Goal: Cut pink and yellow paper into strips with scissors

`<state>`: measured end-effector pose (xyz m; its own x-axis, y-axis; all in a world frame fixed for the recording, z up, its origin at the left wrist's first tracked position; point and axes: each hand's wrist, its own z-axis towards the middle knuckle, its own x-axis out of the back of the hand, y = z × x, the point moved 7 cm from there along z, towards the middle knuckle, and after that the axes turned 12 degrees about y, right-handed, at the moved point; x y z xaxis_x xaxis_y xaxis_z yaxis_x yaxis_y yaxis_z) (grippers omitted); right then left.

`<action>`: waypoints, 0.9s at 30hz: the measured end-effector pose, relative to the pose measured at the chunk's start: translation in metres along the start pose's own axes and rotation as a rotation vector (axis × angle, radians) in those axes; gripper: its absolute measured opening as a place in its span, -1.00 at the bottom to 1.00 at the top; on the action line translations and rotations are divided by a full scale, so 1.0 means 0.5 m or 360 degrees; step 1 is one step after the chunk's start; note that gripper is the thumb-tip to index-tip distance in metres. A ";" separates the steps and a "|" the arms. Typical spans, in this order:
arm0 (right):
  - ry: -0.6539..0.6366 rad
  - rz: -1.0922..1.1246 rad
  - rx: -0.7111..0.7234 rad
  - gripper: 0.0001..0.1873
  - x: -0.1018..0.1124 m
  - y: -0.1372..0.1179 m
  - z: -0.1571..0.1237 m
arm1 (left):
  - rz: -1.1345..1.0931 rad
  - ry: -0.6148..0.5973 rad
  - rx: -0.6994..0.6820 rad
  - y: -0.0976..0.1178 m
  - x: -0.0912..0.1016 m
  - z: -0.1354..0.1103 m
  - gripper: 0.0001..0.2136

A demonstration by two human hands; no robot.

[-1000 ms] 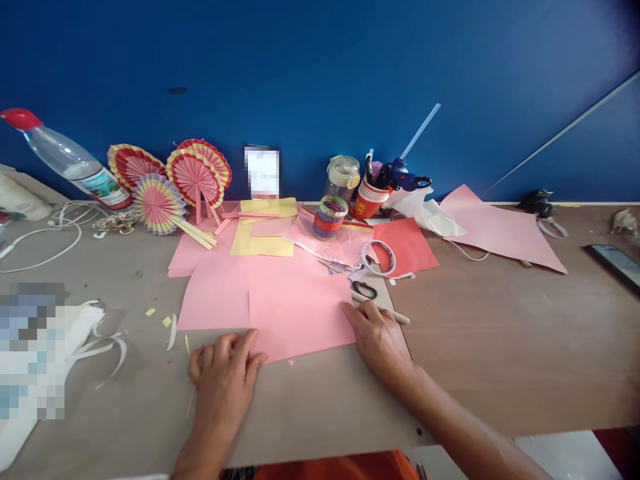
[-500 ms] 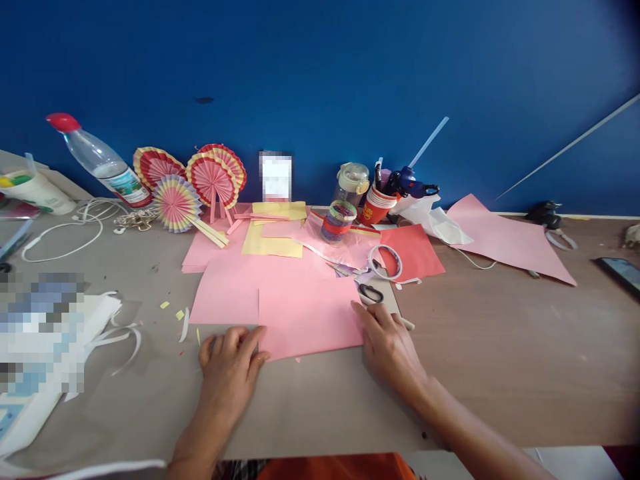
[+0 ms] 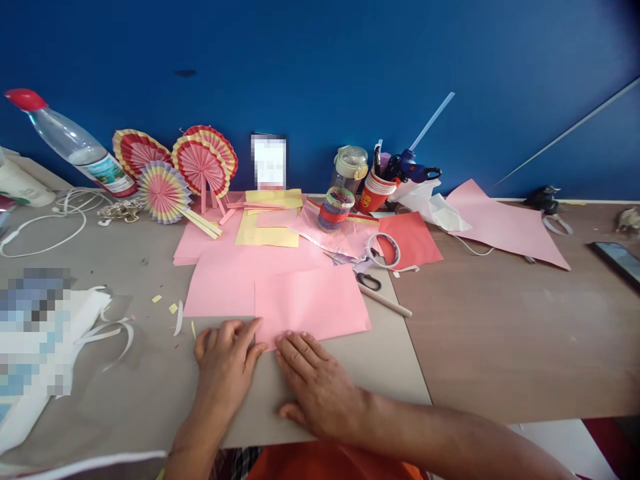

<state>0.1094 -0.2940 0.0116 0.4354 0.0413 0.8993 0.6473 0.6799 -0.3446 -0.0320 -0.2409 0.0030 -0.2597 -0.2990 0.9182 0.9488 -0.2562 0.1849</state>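
Observation:
A pink sheet of paper (image 3: 315,300) lies in front of me, overlapping another pink sheet (image 3: 220,287) behind it. My left hand (image 3: 225,360) has thumb and forefinger closed on the front sheet's near left corner, the other fingers curled. Close by, my right hand (image 3: 323,387) lies flat, fingers stretched out, their tips pressing on the paper's near edge just right of that corner. Beyond the sheet's far right side are black-handled scissors (image 3: 369,281), a roll of tape (image 3: 383,251) and a pale stick (image 3: 387,301).
Pleated paper fans (image 3: 203,163) lean at the back beside a tilted bottle (image 3: 75,143). A phone (image 3: 270,163), a jar (image 3: 336,210) and red paper cups (image 3: 375,192) holding tools stand by the blue wall. Red paper (image 3: 413,240) lies right, a white cable (image 3: 45,253) left.
My right hand has moved left from the sheet's right edge to its near edge, beside my left hand, and flattened. The left hand stays at the corner. The view has shifted slightly.

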 end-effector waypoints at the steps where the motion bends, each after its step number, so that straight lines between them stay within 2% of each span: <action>1: -0.0017 0.0007 -0.0002 -0.25 0.001 0.004 -0.002 | -0.0003 0.0009 -0.0008 0.001 0.001 0.001 -0.71; 13: -0.0231 0.0166 -0.0010 -0.17 0.017 0.034 -0.020 | 0.0041 -0.0037 0.0021 -0.001 0.001 0.000 -0.70; 21: -0.0174 0.0073 -0.0094 -0.28 0.055 0.087 -0.070 | 0.0021 -0.0042 0.0058 -0.003 0.002 -0.001 -0.71; 27: -0.0008 -0.0168 -0.0205 -0.36 0.091 0.132 -0.119 | 0.0005 -0.0036 0.0025 -0.012 -0.006 -0.005 -0.70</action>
<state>0.2090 -0.2908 0.0140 0.3576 -0.0218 0.9336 0.7644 0.5811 -0.2793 -0.0371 -0.2407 -0.0018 -0.2527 -0.2789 0.9265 0.9523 -0.2409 0.1872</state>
